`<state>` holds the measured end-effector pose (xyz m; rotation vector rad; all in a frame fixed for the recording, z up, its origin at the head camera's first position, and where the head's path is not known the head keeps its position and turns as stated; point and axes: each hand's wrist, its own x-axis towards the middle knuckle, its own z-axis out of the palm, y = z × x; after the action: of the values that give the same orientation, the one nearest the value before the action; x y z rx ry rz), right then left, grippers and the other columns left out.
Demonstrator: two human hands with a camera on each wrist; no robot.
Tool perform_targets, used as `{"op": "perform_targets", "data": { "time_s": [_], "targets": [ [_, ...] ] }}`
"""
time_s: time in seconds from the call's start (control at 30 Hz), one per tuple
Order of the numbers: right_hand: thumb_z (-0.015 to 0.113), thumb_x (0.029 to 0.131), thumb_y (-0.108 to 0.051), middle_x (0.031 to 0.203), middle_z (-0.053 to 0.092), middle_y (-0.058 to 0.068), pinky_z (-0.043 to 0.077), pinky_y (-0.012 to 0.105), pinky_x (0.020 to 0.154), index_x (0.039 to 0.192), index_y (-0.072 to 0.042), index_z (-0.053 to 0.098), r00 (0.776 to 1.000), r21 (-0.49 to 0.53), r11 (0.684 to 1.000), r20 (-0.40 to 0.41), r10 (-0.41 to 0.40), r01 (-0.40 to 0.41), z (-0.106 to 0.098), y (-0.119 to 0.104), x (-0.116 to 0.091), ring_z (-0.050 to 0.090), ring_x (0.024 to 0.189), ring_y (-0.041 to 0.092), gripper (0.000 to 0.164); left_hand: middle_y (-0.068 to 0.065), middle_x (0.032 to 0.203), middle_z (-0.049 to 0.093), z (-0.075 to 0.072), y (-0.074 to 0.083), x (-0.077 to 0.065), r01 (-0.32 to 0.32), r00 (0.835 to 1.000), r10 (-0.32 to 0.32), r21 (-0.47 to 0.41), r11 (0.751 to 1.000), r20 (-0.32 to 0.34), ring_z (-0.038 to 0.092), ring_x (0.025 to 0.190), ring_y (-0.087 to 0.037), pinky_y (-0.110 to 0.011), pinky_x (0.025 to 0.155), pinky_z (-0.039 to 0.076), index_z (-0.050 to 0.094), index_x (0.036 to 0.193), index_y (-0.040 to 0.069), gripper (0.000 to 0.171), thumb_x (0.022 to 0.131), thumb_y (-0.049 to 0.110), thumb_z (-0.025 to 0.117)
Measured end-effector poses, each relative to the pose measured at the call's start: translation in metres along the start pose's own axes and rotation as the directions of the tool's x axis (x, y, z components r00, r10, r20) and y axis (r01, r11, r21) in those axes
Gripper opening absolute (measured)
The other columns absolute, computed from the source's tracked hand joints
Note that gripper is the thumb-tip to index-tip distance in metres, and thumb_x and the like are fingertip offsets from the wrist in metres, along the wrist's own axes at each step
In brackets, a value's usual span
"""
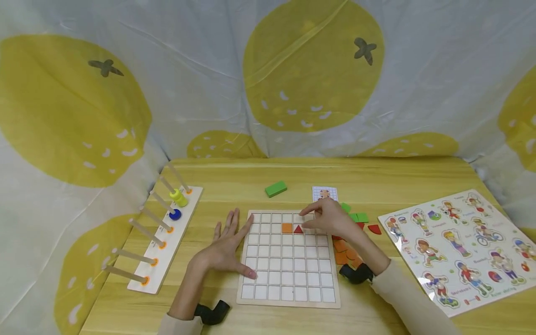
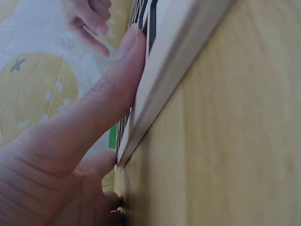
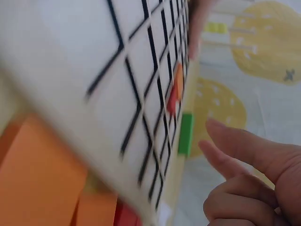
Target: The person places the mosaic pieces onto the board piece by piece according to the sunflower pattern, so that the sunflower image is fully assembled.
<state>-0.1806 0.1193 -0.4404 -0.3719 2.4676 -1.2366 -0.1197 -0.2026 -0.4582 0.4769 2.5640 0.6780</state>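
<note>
A white grid board (image 1: 289, 304) with a pale wooden frame lies in front of the person. In its second row from the back sit an orange square tile (image 1: 286, 228) and, just right of it, a red triangle tile (image 1: 298, 229). The left hand (image 1: 224, 251) rests along the board's left edge, fingers spread and thumb on the frame near the front. Over the back right of the board hovers the right hand (image 1: 328, 217). Its thumb and index finger (image 3: 218, 157) stand apart with nothing between them, and the other fingers are bent.
Loose orange tiles (image 1: 346, 253), red pieces (image 1: 374, 229) and green tiles (image 1: 359, 217) lie right of the board. Behind it are a green block (image 1: 276, 189) and a pattern card (image 1: 324, 192). A peg stand (image 1: 150, 281) is left; a sports puzzle board (image 1: 460, 251) is right.
</note>
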Motion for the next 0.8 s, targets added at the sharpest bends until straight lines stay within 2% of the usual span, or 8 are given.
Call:
{"op": "perform_targets", "data": {
  "time_s": [0.2, 0.37, 0.53, 0.8],
  "targets": [
    [0.079, 0.091, -0.012, 0.055, 0.027, -0.005, 0.026, 0.025, 0.048, 0.114, -0.003, 0.078, 0.995, -0.027, 0.999, -0.096, 0.033, -0.035, -0.044, 0.034, -0.027, 0.023, 0.049, 0.011, 0.025, -0.023, 0.167, -0.030, 0.000, 0.000, 0.000, -0.001, 1.000, 0.001, -0.006, 1.000, 0.004, -0.029, 0.156, -0.042, -0.069, 0.122, -0.018, -0.002, 0.167, 0.017, 0.146, 0.065, 0.056, 0.094],
    [0.078, 0.092, -0.013, 0.057, 0.028, -0.005, 0.024, 0.025, 0.046, 0.119, 0.000, 0.075, 0.987, -0.024, 0.996, -0.135, 0.082, -0.086, -0.069, 0.053, -0.039, 0.024, 0.049, 0.010, 0.030, -0.023, 0.167, -0.030, 0.000, 0.000, -0.001, 0.007, 1.000, -0.007, -0.003, 1.000, 0.001, -0.029, 0.156, -0.042, -0.069, 0.122, -0.018, -0.002, 0.167, 0.017, 0.146, 0.064, 0.055, 0.094],
    [0.078, 0.092, -0.014, 0.058, 0.030, -0.005, 0.023, 0.024, 0.044, 0.121, 0.000, 0.074, 0.983, -0.013, 0.990, -0.122, 0.136, -0.139, -0.077, 0.063, -0.041, 0.022, 0.046, 0.008, 0.032, -0.023, 0.167, -0.031, 0.000, 0.000, -0.001, -0.009, 1.000, 0.009, -0.006, 1.000, -0.001, -0.028, 0.156, -0.043, -0.069, 0.122, -0.018, -0.002, 0.167, 0.016, 0.145, 0.065, 0.055, 0.094],
    [0.084, 0.085, -0.012, 0.055, 0.031, -0.006, 0.024, 0.026, 0.046, 0.111, -0.001, 0.078, 0.987, 0.033, 0.988, -0.043, 0.155, -0.154, -0.077, 0.068, -0.039, 0.025, 0.047, 0.009, 0.029, -0.023, 0.167, -0.030, 0.001, -0.001, -0.001, -0.013, 1.000, 0.013, -0.009, 1.000, -0.004, -0.028, 0.156, -0.043, -0.070, 0.122, -0.018, -0.002, 0.167, 0.016, 0.145, 0.065, 0.054, 0.095]
  ]
}}
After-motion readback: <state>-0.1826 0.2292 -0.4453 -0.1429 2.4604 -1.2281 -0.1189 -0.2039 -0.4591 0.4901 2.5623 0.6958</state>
